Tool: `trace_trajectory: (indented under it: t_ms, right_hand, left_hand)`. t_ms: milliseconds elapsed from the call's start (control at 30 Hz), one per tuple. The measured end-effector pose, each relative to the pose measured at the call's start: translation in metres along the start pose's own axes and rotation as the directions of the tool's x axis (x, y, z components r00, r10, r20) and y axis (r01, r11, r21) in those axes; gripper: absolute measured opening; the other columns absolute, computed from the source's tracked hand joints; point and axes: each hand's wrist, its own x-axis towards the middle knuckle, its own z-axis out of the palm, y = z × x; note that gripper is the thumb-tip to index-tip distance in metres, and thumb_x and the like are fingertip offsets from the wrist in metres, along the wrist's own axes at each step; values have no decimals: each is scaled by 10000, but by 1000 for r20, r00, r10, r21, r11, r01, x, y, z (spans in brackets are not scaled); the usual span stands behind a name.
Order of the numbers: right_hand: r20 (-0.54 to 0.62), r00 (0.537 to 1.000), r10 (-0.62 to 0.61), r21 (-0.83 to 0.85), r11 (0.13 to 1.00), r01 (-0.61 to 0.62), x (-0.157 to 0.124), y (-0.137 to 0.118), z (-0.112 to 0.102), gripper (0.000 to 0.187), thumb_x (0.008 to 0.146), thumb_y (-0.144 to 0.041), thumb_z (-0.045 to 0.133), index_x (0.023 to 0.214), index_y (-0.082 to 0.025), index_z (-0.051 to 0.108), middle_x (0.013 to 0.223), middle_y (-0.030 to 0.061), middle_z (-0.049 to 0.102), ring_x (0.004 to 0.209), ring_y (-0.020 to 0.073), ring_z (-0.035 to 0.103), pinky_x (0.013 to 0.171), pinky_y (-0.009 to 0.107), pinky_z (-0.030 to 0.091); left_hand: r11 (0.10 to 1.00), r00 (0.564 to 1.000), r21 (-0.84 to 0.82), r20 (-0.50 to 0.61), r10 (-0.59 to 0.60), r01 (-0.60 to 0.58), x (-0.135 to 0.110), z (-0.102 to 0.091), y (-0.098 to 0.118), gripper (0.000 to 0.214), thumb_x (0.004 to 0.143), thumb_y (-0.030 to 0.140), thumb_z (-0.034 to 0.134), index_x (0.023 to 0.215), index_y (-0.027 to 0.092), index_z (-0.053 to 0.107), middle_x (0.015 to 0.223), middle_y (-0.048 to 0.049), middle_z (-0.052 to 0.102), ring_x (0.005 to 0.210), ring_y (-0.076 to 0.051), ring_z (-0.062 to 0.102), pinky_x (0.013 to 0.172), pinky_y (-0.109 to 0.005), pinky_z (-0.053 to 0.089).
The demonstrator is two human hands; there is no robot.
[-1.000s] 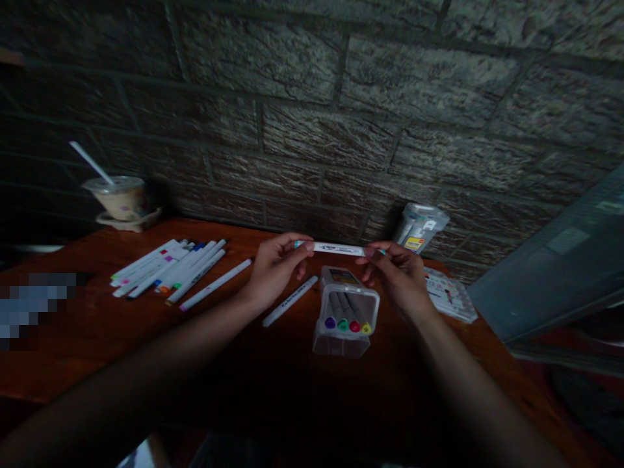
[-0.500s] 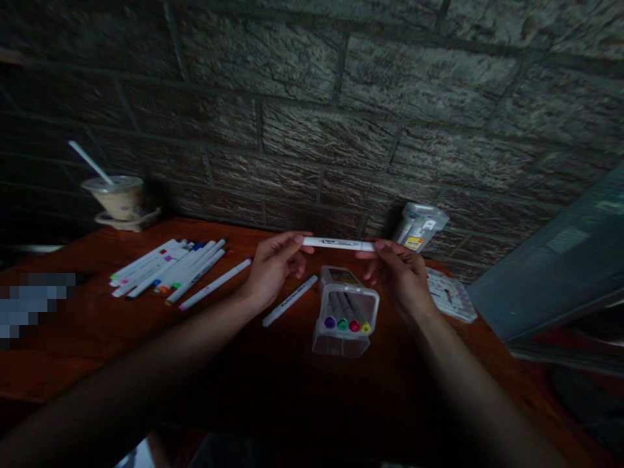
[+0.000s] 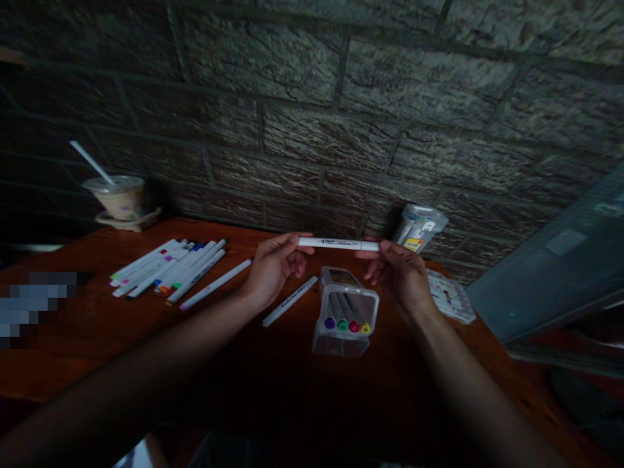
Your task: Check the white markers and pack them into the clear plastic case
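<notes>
I hold a white marker (image 3: 338, 244) level above the table, one end pinched in my left hand (image 3: 273, 266) and the other end in my right hand (image 3: 398, 273). Just below it a clear plastic marker case (image 3: 345, 316) lies open toward me with several coloured marker ends showing. One loose white marker (image 3: 289, 301) lies on the wood between my left hand and the case. Another single marker (image 3: 215, 284) lies further left.
A row of several white markers (image 3: 168, 268) lies at the left on the red-brown table (image 3: 273, 383). A cup with a spoon (image 3: 118, 195) stands at the back left. A clear lid (image 3: 420, 227) leans on the brick wall; a printed card (image 3: 448, 296) lies right.
The marker has risen slightly and shifted a little right between my hands; its coloured end near my left fingers no longer shows. Nothing else on the table has moved.
</notes>
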Motion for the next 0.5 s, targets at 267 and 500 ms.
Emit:
trace_trajectory:
  t_ms: [267, 500]
  right_hand:
    - [16, 1000, 17, 19, 1000, -17, 0, 1, 0, 376, 837, -503, 783, 1048, -193, 760, 958, 107, 844, 522, 151, 684, 441, 249, 505]
    - [1, 999, 33, 47, 998, -33, 1, 3, -1, 331, 869, -486, 747, 1008, -187, 766, 980, 111, 845, 527, 140, 684, 447, 236, 515]
  left_hand:
    - [996, 1000, -81, 16, -27, 28, 3, -2, 1, 267, 846, 289, 761, 1019, 87, 775, 792, -77, 751, 476, -94, 562, 425, -220, 426]
    - [990, 996, -119, 47, -72, 77, 2, -3, 3, 277, 877, 296, 713, 1059, 96, 768, 830, -82, 752, 489, -94, 565, 440, -225, 440]
